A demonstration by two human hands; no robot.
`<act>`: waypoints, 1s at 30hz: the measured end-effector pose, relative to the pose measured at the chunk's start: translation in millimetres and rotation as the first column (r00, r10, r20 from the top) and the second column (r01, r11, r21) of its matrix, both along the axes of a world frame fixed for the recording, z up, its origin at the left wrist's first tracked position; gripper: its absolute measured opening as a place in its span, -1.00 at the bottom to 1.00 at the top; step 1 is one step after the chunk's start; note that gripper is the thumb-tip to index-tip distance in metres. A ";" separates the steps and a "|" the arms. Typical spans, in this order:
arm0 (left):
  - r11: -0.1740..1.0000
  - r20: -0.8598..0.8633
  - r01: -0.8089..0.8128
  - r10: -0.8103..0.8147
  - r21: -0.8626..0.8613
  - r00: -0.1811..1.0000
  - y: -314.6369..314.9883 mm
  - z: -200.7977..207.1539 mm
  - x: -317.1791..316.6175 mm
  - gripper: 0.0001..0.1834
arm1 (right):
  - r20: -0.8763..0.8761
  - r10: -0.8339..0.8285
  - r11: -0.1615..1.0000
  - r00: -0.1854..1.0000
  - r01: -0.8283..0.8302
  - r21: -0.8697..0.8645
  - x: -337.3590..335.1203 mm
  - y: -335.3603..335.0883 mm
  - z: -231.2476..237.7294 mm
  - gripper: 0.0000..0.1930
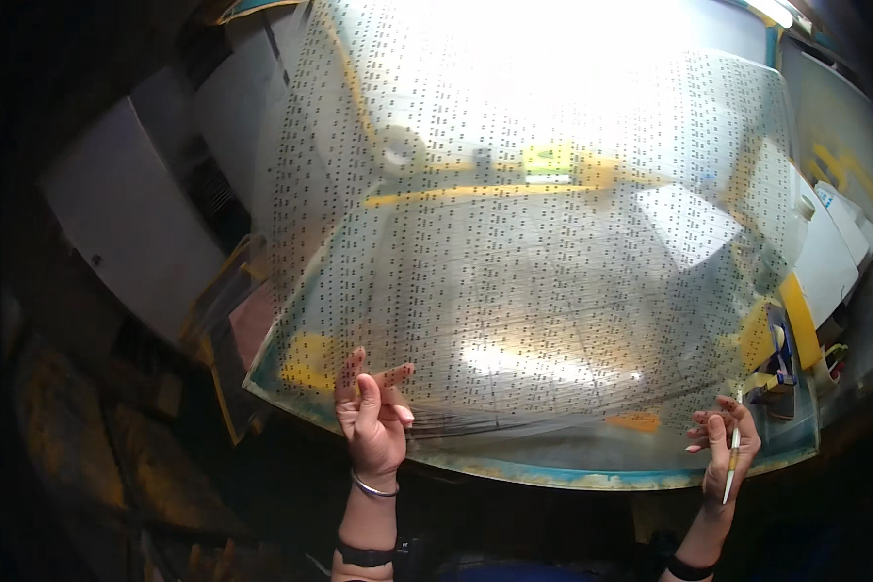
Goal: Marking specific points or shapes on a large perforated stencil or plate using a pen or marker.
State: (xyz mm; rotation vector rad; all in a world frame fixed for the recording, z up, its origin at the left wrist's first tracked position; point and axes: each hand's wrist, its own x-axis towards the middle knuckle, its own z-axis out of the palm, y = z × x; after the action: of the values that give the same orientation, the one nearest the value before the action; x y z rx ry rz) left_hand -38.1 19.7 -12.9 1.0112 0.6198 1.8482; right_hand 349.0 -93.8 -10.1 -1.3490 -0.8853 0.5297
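A large clear plastic sheet (475,291), printed with rows of small dark marks, spreads in front of me above a glass-topped table. My left hand (371,417) is at its near left edge, with the thumb on my side and the fingers showing through the film; it grips the sheet there. At the near right edge, my right hand (727,441) has its fingers bent at the film. A slim white pen-like tool (732,466) with a gold-coloured part is tucked in that hand; its exact kind is unclear.
The table's teal rim (553,477) curves along the near side. Through the film show a roll of tape (401,150), a white paper (689,225) and yellow pieces (306,359). Small boxes (774,383) and a bottle (800,225) stand at right. Glare covers the far middle.
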 end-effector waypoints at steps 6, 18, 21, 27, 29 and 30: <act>0.999 0.001 0.039 -0.039 0.014 0.999 1.8 -2.8 -1.2 -0.60 | 0.033 -0.030 0.999 0.999 0.031 -0.017 7.3 -1.3 -12.2 -0.62; 0.998 -0.074 0.012 -0.008 0.054 0.997 1.7 -0.9 2.1 -0.50 | 0.057 -0.059 0.998 0.997 0.061 -0.023 12.6 -0.8 -19.2 -0.60; 0.998 -0.072 0.029 -0.025 0.056 0.997 1.7 0.4 2.1 -0.50 | 0.066 -0.073 0.997 0.995 0.075 -0.022 11.9 -0.6 -19.5 -0.60; 0.996 -0.096 0.027 -0.019 0.085 0.995 1.8 -1.2 1.0 -0.49 | 0.071 -0.071 0.997 0.995 0.073 -0.029 12.0 -1.5 -20.4 -0.60; 0.993 -0.076 0.051 -0.043 0.105 0.996 2.4 -4.2 -1.4 -0.50 | 0.060 -0.087 0.996 0.994 0.087 -0.007 9.2 -0.2 -19.2 -0.61; 0.991 -0.066 0.066 -0.058 0.115 0.996 2.7 -5.5 -1.7 -0.50 | 0.056 -0.097 0.995 0.994 0.097 0.004 8.2 -0.1 -18.5 -0.62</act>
State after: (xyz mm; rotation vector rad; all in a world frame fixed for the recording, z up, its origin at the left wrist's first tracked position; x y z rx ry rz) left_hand -39.8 22.3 -18.3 1.1562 0.5152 1.8214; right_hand 357.2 -93.9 -28.6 -1.4039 -0.8609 0.4177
